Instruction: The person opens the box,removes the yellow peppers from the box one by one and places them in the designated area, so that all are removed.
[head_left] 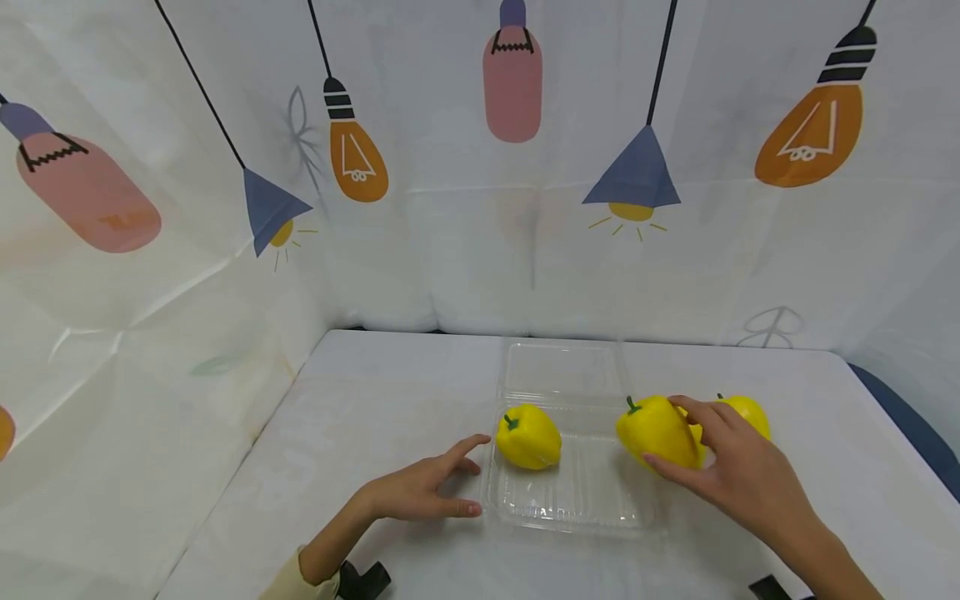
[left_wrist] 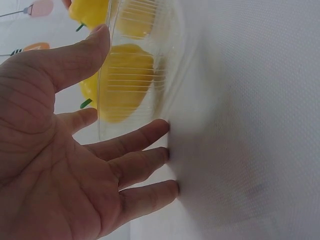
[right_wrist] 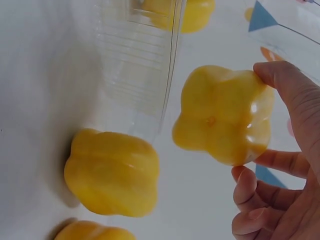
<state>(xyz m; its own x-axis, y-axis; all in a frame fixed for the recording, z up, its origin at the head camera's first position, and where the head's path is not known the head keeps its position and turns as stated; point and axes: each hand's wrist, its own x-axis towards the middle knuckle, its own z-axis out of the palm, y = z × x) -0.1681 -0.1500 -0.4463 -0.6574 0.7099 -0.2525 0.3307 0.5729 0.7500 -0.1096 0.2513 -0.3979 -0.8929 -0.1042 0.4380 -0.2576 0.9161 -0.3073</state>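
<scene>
The right hand (head_left: 750, 475) pinches a yellow bell pepper (head_left: 657, 432) between thumb and fingers, above the right edge of a clear plastic container (head_left: 592, 500). In the right wrist view this pepper (right_wrist: 222, 115) hangs off the table, its bottom toward the camera, held by the hand (right_wrist: 285, 145). Another yellow pepper (head_left: 528, 437) lies in the container's left part. Beside the container's left wall is the left hand (head_left: 427, 487), fingers spread and holding nothing. The left wrist view has that hand's (left_wrist: 75, 140) thumb and index finger at the clear rim, three fingertips low by the table.
Two more yellow peppers lie right of the container, one (right_wrist: 112, 172) nearer it and one (right_wrist: 95, 232) partly out of view; the farther one (head_left: 746, 414) shows behind the right hand. The container's clear lid (head_left: 562, 371) lies open toward the back. A patterned curtain (head_left: 465, 250) hangs behind the table.
</scene>
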